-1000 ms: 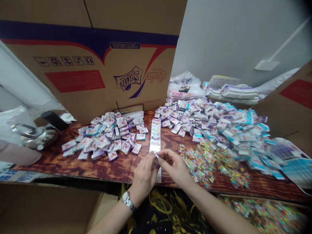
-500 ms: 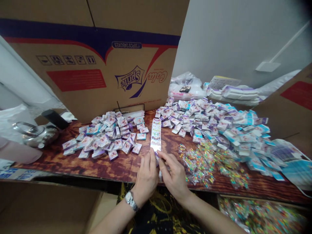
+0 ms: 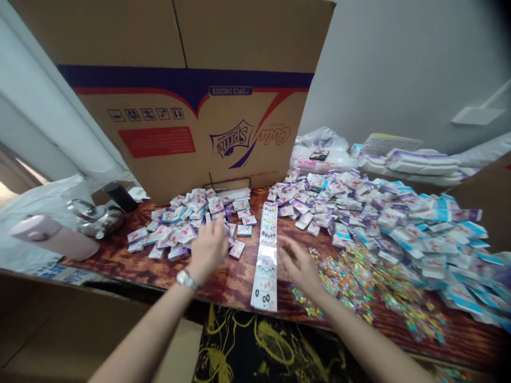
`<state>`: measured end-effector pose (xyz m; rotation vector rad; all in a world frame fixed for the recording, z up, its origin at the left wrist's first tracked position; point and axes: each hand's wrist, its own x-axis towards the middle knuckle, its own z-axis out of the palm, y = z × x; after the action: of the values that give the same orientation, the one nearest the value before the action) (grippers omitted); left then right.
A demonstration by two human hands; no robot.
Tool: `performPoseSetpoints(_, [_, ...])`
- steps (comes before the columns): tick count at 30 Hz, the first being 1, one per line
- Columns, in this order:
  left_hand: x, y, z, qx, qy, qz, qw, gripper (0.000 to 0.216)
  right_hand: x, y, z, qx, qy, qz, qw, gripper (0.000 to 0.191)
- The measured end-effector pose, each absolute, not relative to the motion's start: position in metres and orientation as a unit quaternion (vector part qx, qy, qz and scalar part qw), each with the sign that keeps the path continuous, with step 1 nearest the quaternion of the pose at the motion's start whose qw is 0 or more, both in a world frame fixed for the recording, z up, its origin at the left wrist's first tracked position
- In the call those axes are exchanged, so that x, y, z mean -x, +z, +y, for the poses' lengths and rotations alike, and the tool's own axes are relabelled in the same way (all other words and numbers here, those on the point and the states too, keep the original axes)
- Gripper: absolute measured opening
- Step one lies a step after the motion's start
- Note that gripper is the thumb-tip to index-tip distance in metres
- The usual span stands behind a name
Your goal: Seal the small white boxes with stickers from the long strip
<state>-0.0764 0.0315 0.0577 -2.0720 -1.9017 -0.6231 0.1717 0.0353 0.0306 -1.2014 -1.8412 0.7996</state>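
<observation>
My left hand (image 3: pixel 208 249), with a watch on the wrist, reaches over the near edge of a heap of small purple and white packets (image 3: pixel 187 226); it is blurred and its fingers are hard to read. My right hand (image 3: pixel 298 264) hovers with fingers spread beside a long white sticker strip (image 3: pixel 266 260) that lies flat on the brown table (image 3: pixel 120 258). To the right of that hand lies a spread of small clear bags of coloured candy (image 3: pixel 359 276). Neither hand visibly holds anything.
A big cardboard box (image 3: pixel 191 96) stands behind the left heap. A larger heap of purple and blue packets (image 3: pixel 379 213) covers the right side. A metal kettle (image 3: pixel 96 219) and a pink bottle (image 3: pixel 54 239) sit at the left. Plastic bags (image 3: pixel 319 146) lie at the back.
Both hands let go of the strip's near end and moved apart, the left up toward the left heap, the right to the strip's right. The strip now lies flat. The camera shifted left.
</observation>
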Motion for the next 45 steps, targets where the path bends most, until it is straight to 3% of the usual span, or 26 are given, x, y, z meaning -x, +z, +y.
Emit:
performPoseSetpoints(3, [0.120, 0.092, 0.074, 0.678, -0.213, -0.675, 0.198, 0.057, -0.181, 0.021, 0.080, 0.474, 0.216, -0.785, 0.336, 0.034])
performPoseSetpoints(6, [0.113, 0.103, 0.084, 0.693, -0.232, -0.652, 0.202, 0.066, -0.188, 0.012, 0.113, 0.439, 0.168, -0.847, 0.248, 0.039])
performPoseSetpoints(9, [0.067, 0.074, 0.053, 0.799, -0.235, -0.545, 0.095, 0.053, -0.188, -0.001, 0.130, 0.408, 0.166, -0.877, 0.189, 0.053])
performPoseSetpoints(12, [0.019, 0.025, 0.009, 0.869, -0.161, -0.468, -0.018, 0.045, -0.185, -0.015, 0.134, 0.390, 0.163, -0.896, 0.136, 0.065])
performPoseSetpoints(18, [-0.005, -0.016, -0.020, 0.858, -0.106, -0.492, -0.101, 0.046, -0.177, -0.025, 0.124, 0.392, 0.126, -0.907, 0.086, 0.057])
performPoseSetpoints(22, [-0.001, -0.010, -0.017, 0.849, -0.125, -0.490, -0.154, 0.046, -0.172, -0.020, 0.117, 0.404, 0.087, -0.905, 0.096, 0.037])
performPoseSetpoints(25, [-0.002, 0.001, -0.022, 0.801, -0.215, -0.503, -0.242, 0.043, -0.173, -0.004, 0.110, 0.414, 0.066, -0.901, 0.113, 0.031])
performPoseSetpoints(29, [-0.005, 0.029, -0.027, 0.518, -0.366, -0.527, -0.565, 0.049, -0.180, 0.040, 0.080, 0.368, 0.007, -0.901, 0.232, 0.031])
performPoseSetpoints(32, [-0.003, 0.047, -0.021, 0.251, -0.454, -0.413, -0.749, 0.053, -0.182, 0.074, 0.038, 0.221, 0.003, -0.932, 0.286, 0.028])
performPoseSetpoints(37, [-0.001, 0.052, -0.012, 0.123, -0.488, -0.385, -0.774, 0.031, -0.181, 0.096, -0.017, 0.113, 0.138, -0.960, 0.217, 0.027])
performPoseSetpoints(40, [-0.004, 0.049, -0.018, 0.190, -0.491, -0.400, -0.750, 0.037, -0.182, 0.097, -0.015, 0.212, 0.199, -0.917, 0.272, 0.026])
performPoseSetpoints(43, [-0.005, 0.048, -0.027, 0.296, -0.480, -0.387, -0.730, 0.052, -0.180, 0.093, 0.006, 0.327, 0.186, -0.862, 0.339, 0.026])
performPoseSetpoints(45, [-0.004, 0.048, -0.031, 0.392, -0.460, -0.388, -0.696, 0.050, -0.177, 0.090, 0.019, 0.364, 0.171, -0.845, 0.354, 0.025])
